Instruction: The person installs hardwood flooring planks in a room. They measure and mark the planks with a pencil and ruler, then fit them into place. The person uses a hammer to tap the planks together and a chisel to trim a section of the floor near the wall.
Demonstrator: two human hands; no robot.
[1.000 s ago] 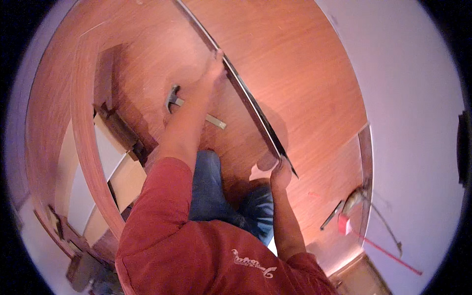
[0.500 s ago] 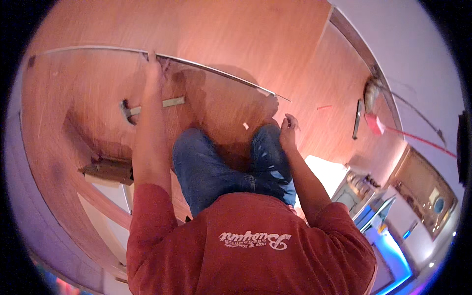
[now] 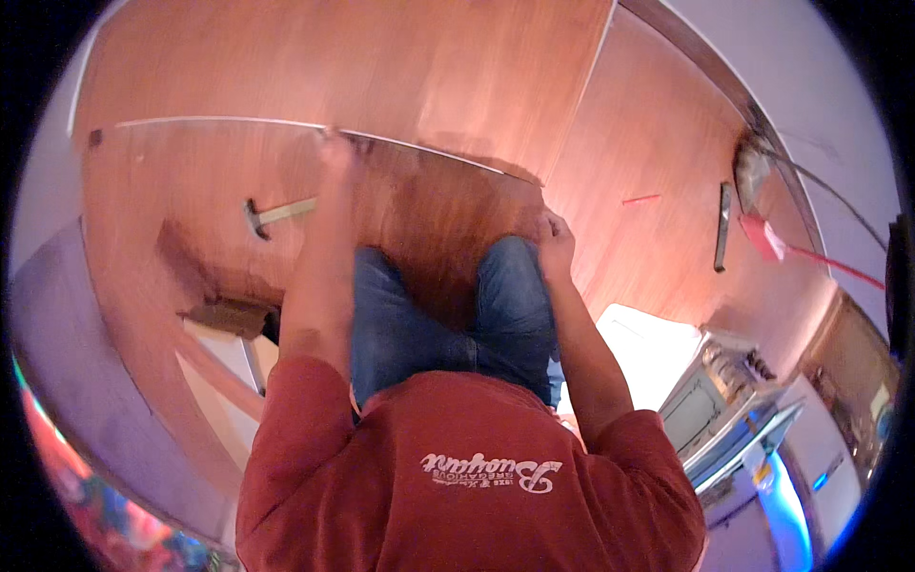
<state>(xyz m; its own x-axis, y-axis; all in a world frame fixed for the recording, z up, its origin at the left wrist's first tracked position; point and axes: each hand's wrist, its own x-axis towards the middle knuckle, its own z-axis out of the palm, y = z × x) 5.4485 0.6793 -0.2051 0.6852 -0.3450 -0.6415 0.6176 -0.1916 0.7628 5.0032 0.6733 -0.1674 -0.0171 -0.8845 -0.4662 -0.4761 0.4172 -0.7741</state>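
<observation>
At the far left we see a small dark patch (image 3: 94, 138) on the wood-grained surface (image 3: 505, 76), and just beside it begins a long, thin, pale-edged strip (image 3: 238, 119) that runs rightward in front of us, bowed by the lens. Below its left half lies a hammer (image 3: 276, 212), its handle passing behind our left forearm. Nearer us sits a brown block (image 3: 229, 318). Our left hand (image 3: 335, 153), blurred, is closed on the strip around its middle; the exact finger placement is unclear. Our jeans-clad knees (image 3: 515, 276) stay below the strip. Our right hand (image 3: 555, 236) has its fingers curled, near the strip's right end; we cannot tell whether it grips anything. Further right lie a slim red stick (image 3: 640, 199), a dark flat bar (image 3: 722, 229) and a red-headed tool (image 3: 761, 236) with a long red rod.
</observation>
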